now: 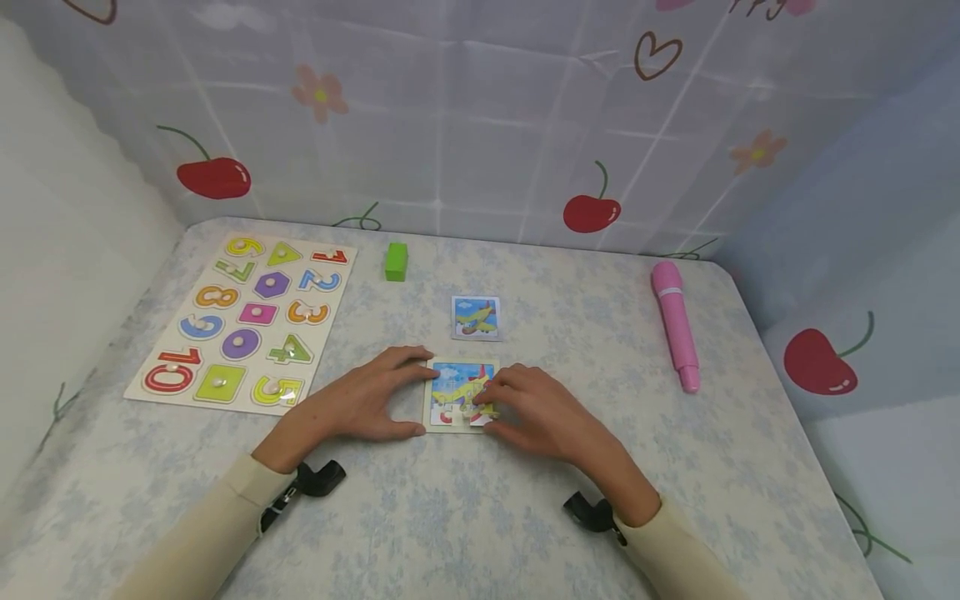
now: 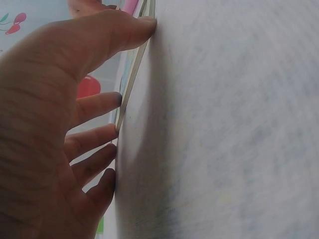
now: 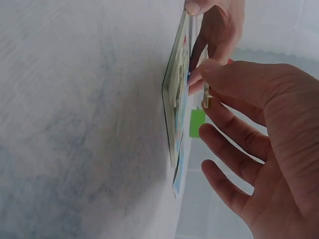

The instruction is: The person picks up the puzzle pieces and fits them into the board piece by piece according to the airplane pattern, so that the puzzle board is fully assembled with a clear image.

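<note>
Broadly, a table (image 1: 525, 517) under a pale flowered cloth fills the view, walled by a cherry-printed sheet. The biggest thing on it is a number-and-shape peg board (image 1: 243, 321) at the far left; a pink tube (image 1: 677, 325) lies well apart on the right, and a green block (image 1: 396, 261) stands near the back.

In the middle, close to the person, sits the small airplane puzzle tray (image 1: 459, 395), flat on the cloth, with a matching picture card (image 1: 476, 317) just beyond it. The left hand (image 1: 363, 400) brackets the tray's left edge, thumb at the near corner and fingertips at the far one, fingers nearly straight and steadying rather than clasping. The right hand (image 1: 542, 410) rests over the tray's right side, and its thumb and forefinger pinch a puzzle piece (image 3: 205, 98), seen edge-on in the right wrist view.

The tray looks thin, stiff and light, likely to skid on the cloth, so bracing its edges seems apt. The piece is smaller still, best taken by its rim with fingertips.
</note>
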Tool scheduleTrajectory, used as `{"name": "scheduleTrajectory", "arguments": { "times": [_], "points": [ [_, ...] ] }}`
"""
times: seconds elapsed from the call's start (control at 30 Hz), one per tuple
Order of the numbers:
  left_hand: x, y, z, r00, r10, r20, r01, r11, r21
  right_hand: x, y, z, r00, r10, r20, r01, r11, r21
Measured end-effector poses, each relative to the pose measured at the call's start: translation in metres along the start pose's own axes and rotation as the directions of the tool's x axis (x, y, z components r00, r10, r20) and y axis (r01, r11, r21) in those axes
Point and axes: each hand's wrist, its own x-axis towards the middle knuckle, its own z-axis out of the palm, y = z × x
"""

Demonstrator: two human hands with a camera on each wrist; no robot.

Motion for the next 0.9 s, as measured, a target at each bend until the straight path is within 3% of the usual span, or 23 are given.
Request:
{"name": "scheduleTrajectory", "arguments": {
  "times": [0.9],
  "points": [
    [0.001,-0.002,0.002,1.000,-0.003,0.001,0.003,1.000,0.012,0.018,-0.004,0.016,0.998,-0.034,0.044,0.037,0.998,-0.053]
  ]
}}
